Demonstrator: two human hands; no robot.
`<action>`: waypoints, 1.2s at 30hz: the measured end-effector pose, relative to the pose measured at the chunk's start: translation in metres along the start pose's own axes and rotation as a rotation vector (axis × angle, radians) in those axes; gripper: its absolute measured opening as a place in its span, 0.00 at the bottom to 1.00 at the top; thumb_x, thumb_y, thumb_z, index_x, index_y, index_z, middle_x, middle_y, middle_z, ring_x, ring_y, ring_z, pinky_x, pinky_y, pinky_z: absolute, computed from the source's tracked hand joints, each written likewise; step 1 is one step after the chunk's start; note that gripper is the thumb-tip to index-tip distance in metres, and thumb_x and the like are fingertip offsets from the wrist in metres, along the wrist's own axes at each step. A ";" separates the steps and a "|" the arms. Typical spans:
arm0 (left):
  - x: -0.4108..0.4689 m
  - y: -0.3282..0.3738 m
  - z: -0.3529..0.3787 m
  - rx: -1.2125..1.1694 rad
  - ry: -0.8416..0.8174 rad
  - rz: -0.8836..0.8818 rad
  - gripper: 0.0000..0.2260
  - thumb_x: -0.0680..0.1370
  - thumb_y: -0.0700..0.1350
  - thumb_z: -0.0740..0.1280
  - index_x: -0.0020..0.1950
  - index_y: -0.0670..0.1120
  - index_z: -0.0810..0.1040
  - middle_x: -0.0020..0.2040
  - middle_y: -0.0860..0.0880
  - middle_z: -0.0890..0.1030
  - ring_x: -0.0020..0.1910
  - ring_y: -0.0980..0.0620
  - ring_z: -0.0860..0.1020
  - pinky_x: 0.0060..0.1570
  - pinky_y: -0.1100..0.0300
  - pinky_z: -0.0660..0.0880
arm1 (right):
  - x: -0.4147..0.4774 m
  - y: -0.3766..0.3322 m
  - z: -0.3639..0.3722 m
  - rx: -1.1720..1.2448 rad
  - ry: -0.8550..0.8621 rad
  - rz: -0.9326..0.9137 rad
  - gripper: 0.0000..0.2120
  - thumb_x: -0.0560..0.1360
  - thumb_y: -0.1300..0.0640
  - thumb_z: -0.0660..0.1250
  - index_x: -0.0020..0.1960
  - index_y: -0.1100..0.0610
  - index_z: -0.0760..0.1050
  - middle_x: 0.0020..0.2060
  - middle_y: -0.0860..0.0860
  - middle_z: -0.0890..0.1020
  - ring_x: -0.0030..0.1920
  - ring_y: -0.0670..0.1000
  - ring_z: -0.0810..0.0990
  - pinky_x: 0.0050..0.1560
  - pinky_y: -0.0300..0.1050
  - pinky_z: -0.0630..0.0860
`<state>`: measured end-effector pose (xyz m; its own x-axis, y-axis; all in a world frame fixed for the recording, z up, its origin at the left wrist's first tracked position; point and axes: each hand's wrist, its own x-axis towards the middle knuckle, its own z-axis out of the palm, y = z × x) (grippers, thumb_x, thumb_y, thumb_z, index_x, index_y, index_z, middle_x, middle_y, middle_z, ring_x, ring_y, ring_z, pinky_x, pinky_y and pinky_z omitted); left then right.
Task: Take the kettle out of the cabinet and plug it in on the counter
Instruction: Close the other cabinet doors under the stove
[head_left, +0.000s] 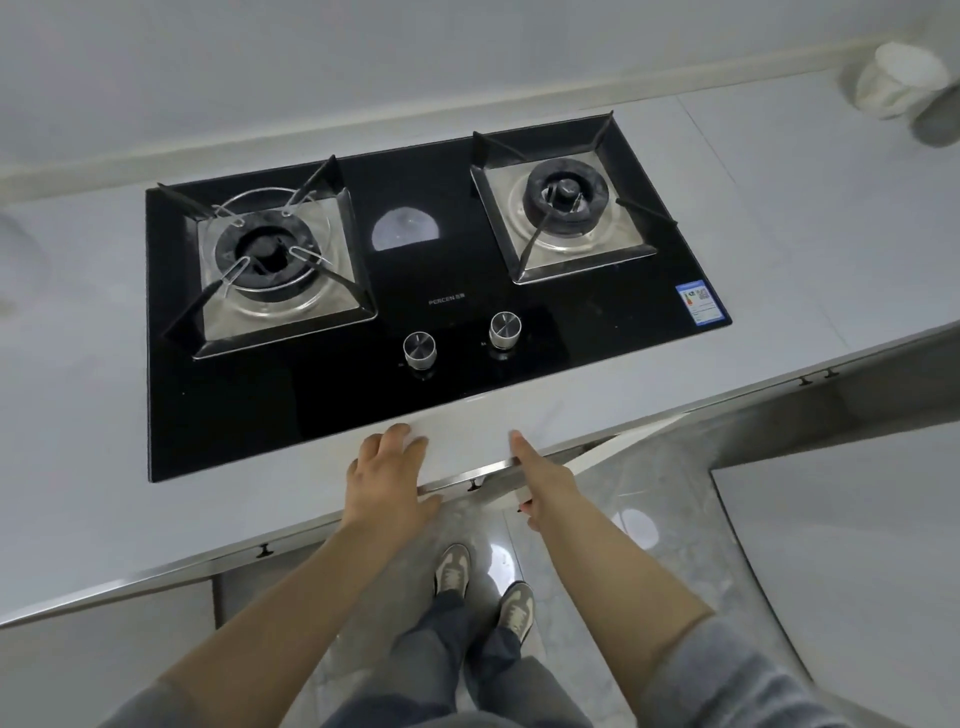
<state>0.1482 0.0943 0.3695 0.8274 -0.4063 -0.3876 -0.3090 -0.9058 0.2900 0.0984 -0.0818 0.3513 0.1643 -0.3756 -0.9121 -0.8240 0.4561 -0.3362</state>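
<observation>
No kettle is in view. My left hand (387, 478) rests on the front edge of the grey counter (78, 415), its fingers loosely bent and holding nothing. My right hand (543, 483) is at the same edge, to the right. Its thumb lies straight on top and its fingers curl under, round the top of a cabinet door (569, 459) that stands slightly ajar below the counter. What is inside the cabinet is hidden by the counter.
A black two-burner gas hob (260, 405) with two knobs fills the counter just behind my hands. A white container (901, 78) stands at the far right by the wall. A pale flat panel (841, 571) juts out low on the right, over the tiled floor where my feet stand.
</observation>
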 end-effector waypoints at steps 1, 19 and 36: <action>0.000 -0.001 0.000 0.000 0.000 0.008 0.30 0.72 0.55 0.69 0.72 0.49 0.66 0.73 0.50 0.62 0.71 0.45 0.60 0.68 0.51 0.63 | 0.003 0.000 0.002 0.023 0.006 0.007 0.38 0.64 0.32 0.70 0.62 0.60 0.74 0.55 0.53 0.77 0.50 0.55 0.77 0.49 0.49 0.73; 0.005 -0.008 -0.007 -0.016 0.011 0.057 0.25 0.72 0.53 0.66 0.68 0.50 0.68 0.68 0.52 0.63 0.65 0.48 0.64 0.60 0.54 0.66 | 0.005 0.008 -0.001 0.291 -0.110 -0.100 0.19 0.71 0.55 0.74 0.57 0.63 0.75 0.55 0.55 0.81 0.61 0.53 0.78 0.64 0.51 0.68; -0.002 0.089 0.000 -0.546 -0.180 0.169 0.15 0.72 0.44 0.68 0.59 0.51 0.76 0.53 0.54 0.80 0.51 0.57 0.78 0.55 0.62 0.74 | -0.028 0.053 -0.130 0.264 0.205 -0.328 0.27 0.74 0.55 0.69 0.70 0.62 0.66 0.56 0.58 0.78 0.54 0.56 0.80 0.53 0.50 0.76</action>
<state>0.1188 0.0142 0.3965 0.6807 -0.5964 -0.4254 -0.1040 -0.6534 0.7498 -0.0206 -0.1520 0.3890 0.2609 -0.6735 -0.6916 -0.5761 0.4663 -0.6713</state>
